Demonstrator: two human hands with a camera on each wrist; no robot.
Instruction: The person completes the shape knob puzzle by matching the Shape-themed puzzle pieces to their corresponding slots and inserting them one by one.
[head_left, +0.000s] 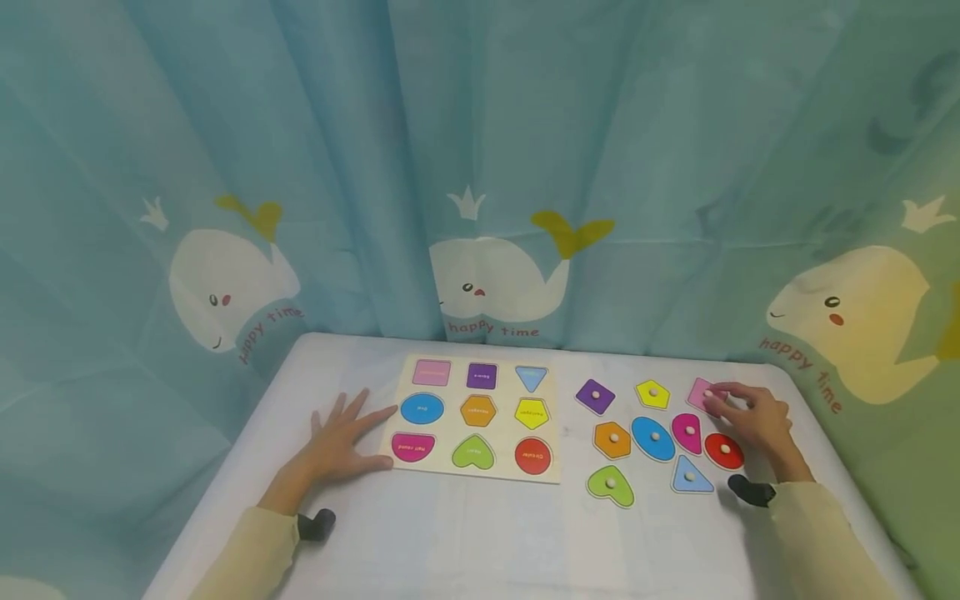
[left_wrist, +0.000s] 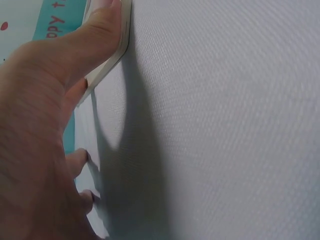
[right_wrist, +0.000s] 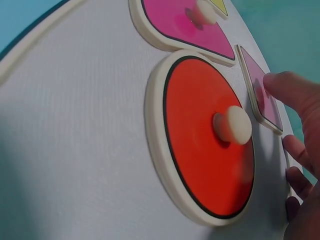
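My left hand [head_left: 333,446] lies with fingers spread at the left side of a cream shape-puzzle board [head_left: 504,432]. Its thumb and index finger touch the board's edge; the left wrist view shows the thumb [left_wrist: 102,30] against that edge. At the right, my right hand [head_left: 757,425] pinches the knob of a pink rectangle piece [head_left: 697,392], which lies on the table. In the right wrist view a fingertip partly hides that knob. Nearest to this hand are a red circle piece [right_wrist: 200,165] and a magenta half-round piece [right_wrist: 175,20].
Other knobbed pieces lie right of the board: purple square [head_left: 588,390], yellow pentagon [head_left: 647,387], orange hexagon [head_left: 606,446], blue oval [head_left: 647,443], green heart [head_left: 602,492] and light-blue triangle [head_left: 693,485]. A whale-printed curtain [head_left: 360,208] hangs behind the white table [head_left: 450,542].
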